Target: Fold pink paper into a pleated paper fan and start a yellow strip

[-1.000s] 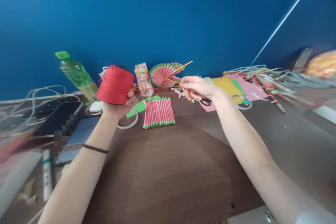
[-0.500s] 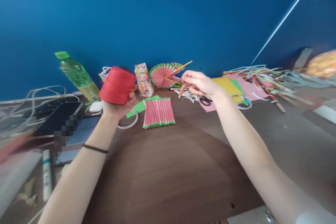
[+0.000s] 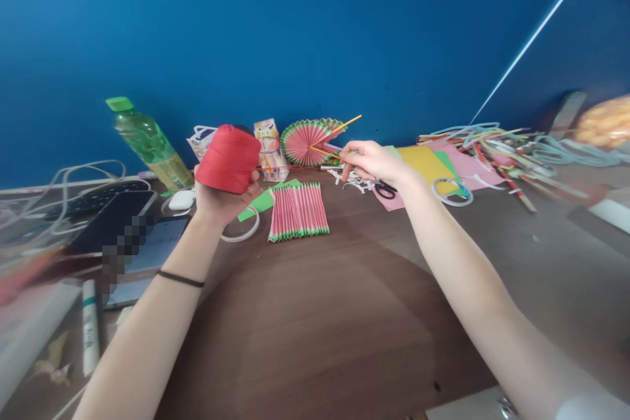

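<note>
My left hand is wrapped round a large spool of red thread, held tilted above the table. A faint red strand seems to run from the spool toward my right hand, whose thumb and fingers are pinched together at its end. Behind that hand a round pleated paper fan, pink with a green edge, leans at the wall with thin yellow sticks. Between and below my hands lies a pleated pink paper strip with green edges. Black-handled scissors lie just under my right hand.
A green-capped bottle and a decorated carton stand at the back. Left are a phone, a marker and cables. Tape rolls, coloured paper and a pile of strips lie around on the table.
The spool in my left hand has tipped and shifted slightly to the right. My right hand has barely moved, its fingers lowered a little.
</note>
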